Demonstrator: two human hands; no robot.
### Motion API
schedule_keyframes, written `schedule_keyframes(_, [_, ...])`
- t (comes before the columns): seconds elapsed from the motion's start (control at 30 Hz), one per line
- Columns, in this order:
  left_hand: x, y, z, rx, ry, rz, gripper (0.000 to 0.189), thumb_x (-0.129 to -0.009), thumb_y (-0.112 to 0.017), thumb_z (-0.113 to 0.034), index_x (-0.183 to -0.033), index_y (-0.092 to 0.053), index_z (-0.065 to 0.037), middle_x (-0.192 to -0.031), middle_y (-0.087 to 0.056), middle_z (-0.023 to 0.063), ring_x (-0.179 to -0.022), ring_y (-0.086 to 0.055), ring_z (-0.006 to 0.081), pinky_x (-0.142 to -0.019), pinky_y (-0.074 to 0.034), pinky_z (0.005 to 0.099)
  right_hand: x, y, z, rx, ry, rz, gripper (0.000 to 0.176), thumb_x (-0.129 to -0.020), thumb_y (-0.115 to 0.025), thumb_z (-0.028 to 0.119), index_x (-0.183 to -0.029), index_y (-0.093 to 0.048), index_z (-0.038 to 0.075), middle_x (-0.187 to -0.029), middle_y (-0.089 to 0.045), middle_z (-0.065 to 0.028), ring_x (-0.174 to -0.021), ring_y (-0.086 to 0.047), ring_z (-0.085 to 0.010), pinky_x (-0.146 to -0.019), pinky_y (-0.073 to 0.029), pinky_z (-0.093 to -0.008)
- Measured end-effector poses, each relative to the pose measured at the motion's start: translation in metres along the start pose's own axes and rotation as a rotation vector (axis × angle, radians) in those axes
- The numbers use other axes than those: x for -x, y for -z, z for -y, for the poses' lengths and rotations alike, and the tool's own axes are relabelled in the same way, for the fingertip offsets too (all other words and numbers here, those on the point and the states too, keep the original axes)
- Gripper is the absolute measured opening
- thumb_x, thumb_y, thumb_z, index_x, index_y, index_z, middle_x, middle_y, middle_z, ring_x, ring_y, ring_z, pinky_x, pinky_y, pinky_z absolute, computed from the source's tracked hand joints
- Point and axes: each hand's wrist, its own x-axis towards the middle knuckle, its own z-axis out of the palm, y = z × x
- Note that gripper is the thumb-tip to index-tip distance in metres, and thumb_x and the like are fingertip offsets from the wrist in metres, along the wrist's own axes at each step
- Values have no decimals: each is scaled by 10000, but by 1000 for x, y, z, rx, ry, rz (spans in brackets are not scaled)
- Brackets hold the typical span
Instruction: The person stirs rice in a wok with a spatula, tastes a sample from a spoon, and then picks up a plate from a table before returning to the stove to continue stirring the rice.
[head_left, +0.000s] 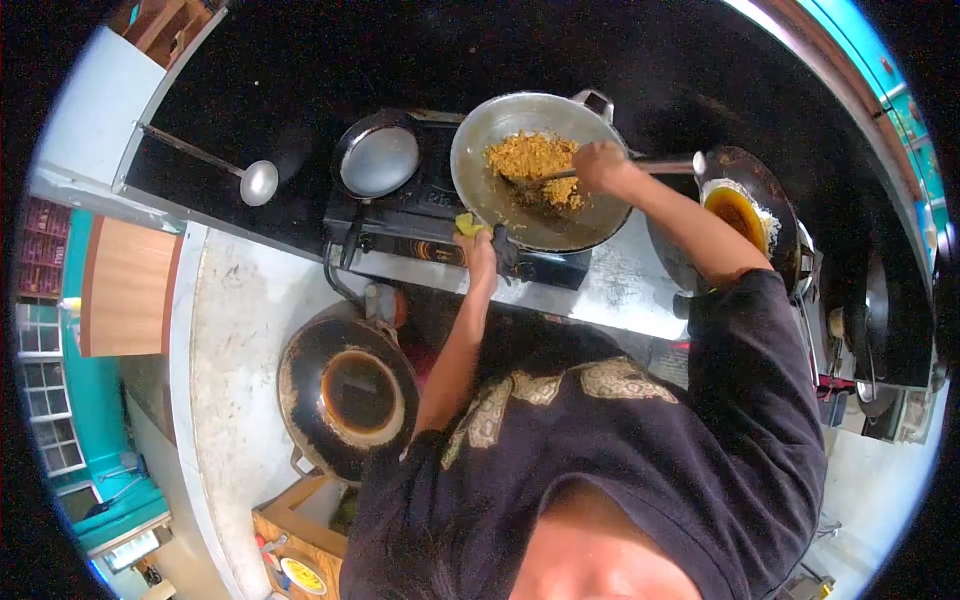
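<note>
A wide metal wok [470, 150] sits on the gas stove [410, 248], with crumbly orange-brown food [530, 157] inside. My right hand [603, 167] is closed around the long handle of a spatula [672, 167], whose far end reaches into the food. At the wok's near rim, my left hand [481, 255] is closed on a folded yellow-green cloth [468, 226]. The wok's near handle is mostly hidden there, beside something dark. On the stove's left burner rests a small frying pan [380, 161], its handle pointing towards me.
A ladle [258, 183] lies on the black counter to the left. Right of the stove is a dark pan [745, 170] holding a bowl of brown liquid [735, 220]. Below left, a large blackened wok [300, 400] contains dark liquid. A plate of yellow food [303, 576] is lower left.
</note>
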Motion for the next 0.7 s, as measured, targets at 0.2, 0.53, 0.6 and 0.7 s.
schedule_keyframes(0.2, [-2,-1,8,-17,-8,-13,442,-731,-438,-137,-1091,-228,8,-989,-377,122,-911,-380,205,-818,-303,286,17,58,-4,-192,42,302,227,-732,-516,172,-877,-613,28,-919,-595,-152,-894,-571,-264,-730,-462,-360])
schedule_keyframes(0.53, [6,-3,-1,12,-33,-14,429,-733,-448,-129,-1086,-246,9,-1001,-381,123,-928,-392,201,-832,-303,282,3,6,-89,-746,-266,398,292,-810,-413,271,-814,-584,35,-618,-565,-90,-477,-536,-183,-413,-425,-336])
schedule_keyframes(0.6, [7,-2,-1,28,-40,-14,429,-733,-448,-129,-1086,-250,12,-1011,-383,128,-938,-393,205,-838,-301,284,18,31,-99,-818,-412,567,358,-835,-382,342,-778,-585,52,-555,-502,-66,-385,-431,-169,-350,-370,-350])
schedule_keyframes(0.7, [0,-1,6,27,-63,-20,432,-735,-448,-133,-1088,-250,17,-1028,-385,134,-956,-390,210,-847,-297,286,37,37,-105,-449,-193,278,310,-789,-458,303,-812,-607,32,-666,-591,-135,-591,-585,-245,-505,-460,-362])
